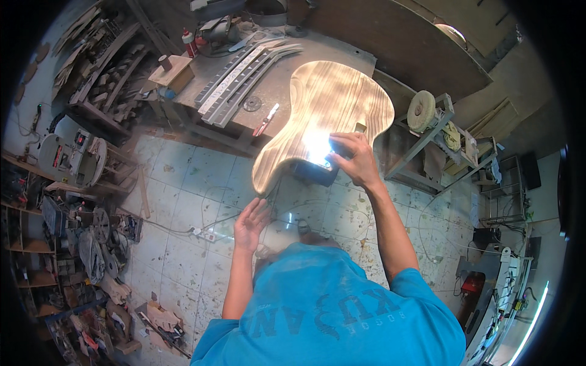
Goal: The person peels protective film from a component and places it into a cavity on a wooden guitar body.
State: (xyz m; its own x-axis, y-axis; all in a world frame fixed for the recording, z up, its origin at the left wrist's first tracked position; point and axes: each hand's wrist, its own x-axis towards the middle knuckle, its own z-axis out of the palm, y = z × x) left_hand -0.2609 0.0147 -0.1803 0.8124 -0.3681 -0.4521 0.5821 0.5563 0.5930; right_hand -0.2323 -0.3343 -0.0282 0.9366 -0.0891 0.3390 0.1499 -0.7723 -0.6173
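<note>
A pale wooden guitar body (342,91) with dark striped grain lies at the workbench's near edge, one horn pointing toward me. A small dark cutout (361,128) shows near its right edge. My right hand (354,155) is over the near edge of the body, thumb and fingers pinched together. Something small and dark shows at the fingertips, too small to name. Beside them a bright white glare (318,146) washes out part of the wood. My left hand (251,224) is open, its fingers stretched out at the horn's tip; I cannot tell whether they touch.
The workbench (274,79) carries curved slotted strips (235,82), a red-and-white marker-like tool (266,119), a black disc (252,104) and a red bottle (188,43). A blue box (315,174) sits beneath the body. A power strip (203,233) with cables lies on the tiled floor. Right stands a round buffing wheel (421,110).
</note>
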